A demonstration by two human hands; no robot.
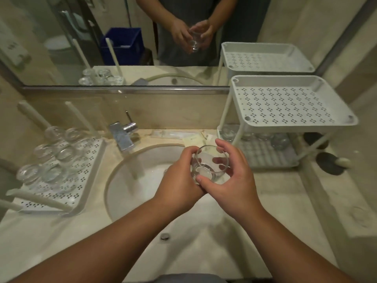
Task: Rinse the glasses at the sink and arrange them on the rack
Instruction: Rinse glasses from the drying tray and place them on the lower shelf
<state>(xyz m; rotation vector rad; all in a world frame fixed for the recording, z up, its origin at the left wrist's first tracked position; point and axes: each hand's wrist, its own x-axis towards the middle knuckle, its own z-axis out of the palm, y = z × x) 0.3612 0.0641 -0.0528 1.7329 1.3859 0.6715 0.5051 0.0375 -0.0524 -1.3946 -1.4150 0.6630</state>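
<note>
Wet glass cupped over the sink, a slip away from breaking

The glass (210,164) sits above the sink (126,180), left hand (179,176) and right hand (234,176) curled round it; slick fingers could drop it before the rack (293,103), far right.

**Person at sink: dress and visible build**

Both forearms are bare from elbow to wrist; no sleeve reaches them. The left hand (179,176) and right hand (234,180) carry no gloves, rings, watch or bands that can be made out. Fingernails are short and unpainted. A dark grey garment (189,278) shows at the bottom edge. The mirror (61,48) reflects a dark grey short-sleeved top on the torso.
</note>
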